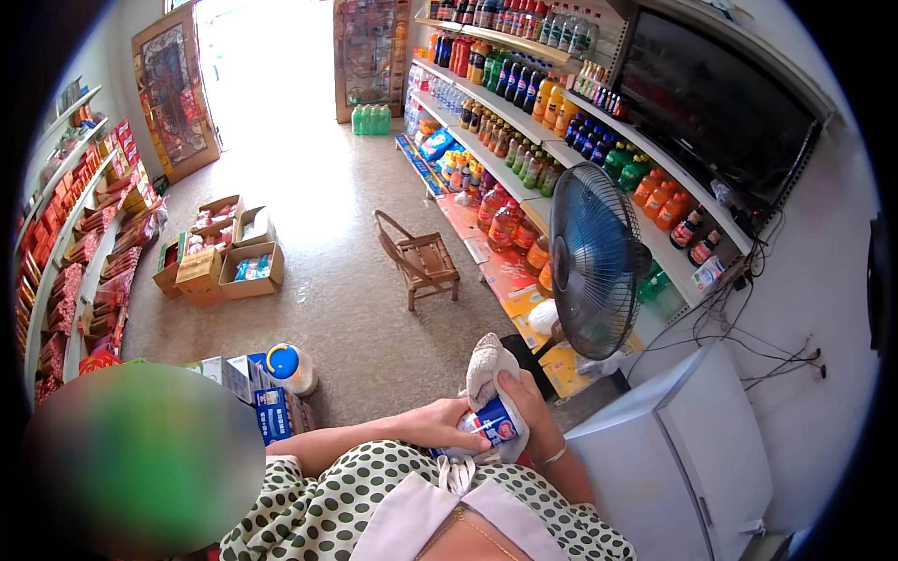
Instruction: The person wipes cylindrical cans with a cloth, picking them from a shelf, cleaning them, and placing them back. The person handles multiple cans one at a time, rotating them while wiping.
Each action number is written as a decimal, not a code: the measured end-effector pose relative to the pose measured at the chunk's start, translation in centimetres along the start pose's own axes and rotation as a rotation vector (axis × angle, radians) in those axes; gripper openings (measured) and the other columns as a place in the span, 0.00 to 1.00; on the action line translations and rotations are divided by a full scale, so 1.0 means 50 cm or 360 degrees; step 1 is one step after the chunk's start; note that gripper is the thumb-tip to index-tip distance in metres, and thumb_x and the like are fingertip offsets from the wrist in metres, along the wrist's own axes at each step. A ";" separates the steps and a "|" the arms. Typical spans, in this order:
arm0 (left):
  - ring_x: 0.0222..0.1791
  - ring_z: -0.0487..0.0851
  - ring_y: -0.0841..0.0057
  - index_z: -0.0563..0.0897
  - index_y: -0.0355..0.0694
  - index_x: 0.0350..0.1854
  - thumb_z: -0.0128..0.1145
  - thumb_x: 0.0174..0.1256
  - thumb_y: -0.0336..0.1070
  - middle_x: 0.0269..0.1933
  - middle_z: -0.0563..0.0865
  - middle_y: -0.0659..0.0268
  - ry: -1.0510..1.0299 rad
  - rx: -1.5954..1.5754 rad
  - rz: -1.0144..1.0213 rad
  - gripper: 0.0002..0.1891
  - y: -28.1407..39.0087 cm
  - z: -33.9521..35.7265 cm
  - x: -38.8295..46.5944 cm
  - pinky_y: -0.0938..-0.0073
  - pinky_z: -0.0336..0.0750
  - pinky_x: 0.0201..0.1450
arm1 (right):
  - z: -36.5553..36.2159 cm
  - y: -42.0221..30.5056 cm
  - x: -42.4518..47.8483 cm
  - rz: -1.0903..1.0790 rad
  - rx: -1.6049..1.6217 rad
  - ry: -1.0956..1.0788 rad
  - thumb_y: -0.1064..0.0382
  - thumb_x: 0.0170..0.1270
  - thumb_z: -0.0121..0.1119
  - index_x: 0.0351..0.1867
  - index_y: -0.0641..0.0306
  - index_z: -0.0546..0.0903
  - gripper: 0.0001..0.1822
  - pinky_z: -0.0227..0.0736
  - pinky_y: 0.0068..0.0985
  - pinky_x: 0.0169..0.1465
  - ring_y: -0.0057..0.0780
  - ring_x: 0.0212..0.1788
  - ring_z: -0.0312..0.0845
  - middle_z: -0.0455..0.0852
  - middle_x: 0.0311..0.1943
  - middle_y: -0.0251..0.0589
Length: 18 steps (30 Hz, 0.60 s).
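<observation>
Close to my chest, my left hand grips a blue-and-white printed package, possibly a carton or can. My right hand holds a pale, fluffy cloth against its far end and side. Part of the cloth bunches up above the package. My fingers and the cloth cover much of the package, so its full shape is hidden. Both hands are above my polka-dot top.
A standing fan is ahead of my right hand, near shelves of bottled drinks. A white refrigerator or freezer stands right. A small wooden chair and open cardboard boxes sit on the floor. A blue-lidded jar and cartons are left.
</observation>
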State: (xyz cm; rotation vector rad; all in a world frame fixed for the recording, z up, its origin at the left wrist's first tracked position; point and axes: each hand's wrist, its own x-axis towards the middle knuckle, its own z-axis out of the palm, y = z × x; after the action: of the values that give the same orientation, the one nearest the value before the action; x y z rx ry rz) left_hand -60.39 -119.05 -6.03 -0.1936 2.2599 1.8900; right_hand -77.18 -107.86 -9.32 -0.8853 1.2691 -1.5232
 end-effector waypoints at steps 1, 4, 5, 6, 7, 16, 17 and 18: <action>0.49 0.79 0.68 0.73 0.33 0.53 0.64 0.53 0.57 0.46 0.82 0.55 -0.0061 0.0042 0.0000 0.34 0.012 0.000 0.015 0.69 0.72 0.54 | -0.013 0.002 -0.004 -0.0028 -0.0048 0.0060 0.53 0.68 0.50 0.47 0.68 0.78 0.18 0.72 0.18 0.39 0.16 0.36 0.76 0.82 0.36 0.35; 0.50 0.79 0.67 0.72 0.33 0.55 0.64 0.54 0.56 0.48 0.81 0.53 -0.0178 0.0061 -0.0018 0.34 0.012 0.006 0.064 0.69 0.71 0.55 | -0.003 -0.037 -0.031 0.0077 0.0120 0.0373 0.53 0.68 0.50 0.43 0.67 0.78 0.17 0.73 0.17 0.35 0.19 0.34 0.79 0.83 0.34 0.36; 0.50 0.79 0.67 0.71 0.33 0.56 0.64 0.54 0.55 0.48 0.81 0.53 -0.0215 0.0059 -0.0003 0.35 -0.001 0.009 0.083 0.69 0.70 0.56 | 0.000 -0.049 -0.038 0.0138 0.0197 0.0492 0.53 0.68 0.50 0.42 0.67 0.78 0.17 0.73 0.17 0.35 0.20 0.34 0.79 0.82 0.33 0.36; 0.51 0.78 0.68 0.70 0.34 0.57 0.64 0.55 0.54 0.49 0.81 0.53 -0.0249 0.0066 0.0012 0.34 -0.015 0.013 0.103 0.69 0.70 0.56 | -0.011 -0.033 -0.045 0.0116 0.0229 0.0609 0.51 0.68 0.48 0.41 0.67 0.77 0.19 0.75 0.18 0.35 0.22 0.32 0.80 0.82 0.33 0.37; 0.51 0.78 0.68 0.69 0.34 0.58 0.64 0.55 0.53 0.49 0.81 0.53 -0.0284 0.0073 0.0027 0.34 -0.026 0.017 0.122 0.70 0.70 0.57 | -0.016 -0.025 -0.063 0.0133 0.0427 0.0662 0.49 0.68 0.47 0.42 0.67 0.77 0.20 0.76 0.19 0.36 0.23 0.32 0.80 0.82 0.34 0.38; 0.49 0.78 0.74 0.70 0.33 0.57 0.65 0.55 0.47 0.48 0.81 0.58 -0.0895 -0.0208 -0.0097 0.32 0.005 0.013 0.287 0.73 0.71 0.54 | -0.023 -0.037 -0.168 -0.0096 0.0729 0.1168 0.43 0.65 0.48 0.51 0.69 0.73 0.29 0.78 0.22 0.39 0.28 0.37 0.81 0.82 0.40 0.44; 0.48 0.78 0.74 0.71 0.32 0.56 0.65 0.55 0.47 0.48 0.81 0.58 -0.0951 -0.0194 -0.0030 0.32 0.016 0.015 0.304 0.73 0.72 0.53 | -0.047 -0.027 -0.179 -0.0184 0.0515 0.1207 0.44 0.64 0.49 0.51 0.69 0.74 0.28 0.78 0.22 0.39 0.27 0.36 0.81 0.82 0.39 0.44; 0.48 0.78 0.74 0.71 0.32 0.56 0.65 0.55 0.48 0.48 0.82 0.58 -0.1027 -0.0171 0.0033 0.31 0.028 0.017 0.324 0.74 0.72 0.53 | -0.079 -0.013 -0.190 -0.0166 0.0418 0.1244 0.49 0.65 0.50 0.47 0.70 0.76 0.23 0.77 0.21 0.38 0.25 0.34 0.81 0.82 0.37 0.41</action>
State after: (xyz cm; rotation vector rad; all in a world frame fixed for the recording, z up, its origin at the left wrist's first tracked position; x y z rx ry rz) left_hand -76.44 -117.61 -8.53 0.3758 1.7305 1.7475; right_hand -78.12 -97.60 -9.16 -0.1667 1.5091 -2.1679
